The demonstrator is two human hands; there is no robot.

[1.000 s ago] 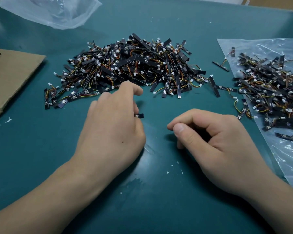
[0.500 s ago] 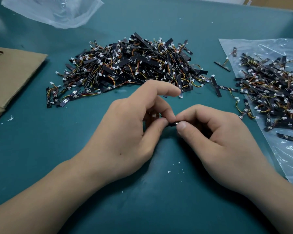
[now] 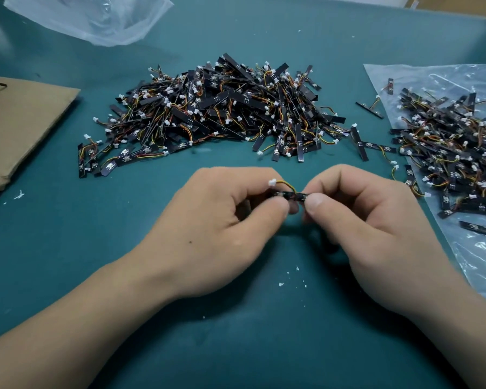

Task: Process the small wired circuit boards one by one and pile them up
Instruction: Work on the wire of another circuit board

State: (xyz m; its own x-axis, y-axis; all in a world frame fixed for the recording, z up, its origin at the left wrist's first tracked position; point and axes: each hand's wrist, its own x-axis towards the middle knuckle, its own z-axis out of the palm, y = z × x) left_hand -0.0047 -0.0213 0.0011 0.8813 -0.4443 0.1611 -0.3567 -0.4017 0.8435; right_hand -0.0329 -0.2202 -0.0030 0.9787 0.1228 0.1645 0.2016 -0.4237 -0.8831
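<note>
2 hands, the left hand and right hand, each pinch 1 circuit board, thumbs hiding its ends.

One wired circuit board: narrow black strip, level, pinched at both ends, dead centre; yellow-orange lead arcs to a white plug at its 10 o'clock. Large pile: same boards, tangled, 12 o'clock. Second pile: 2 o'clock, looser; stray boards between.
</note>
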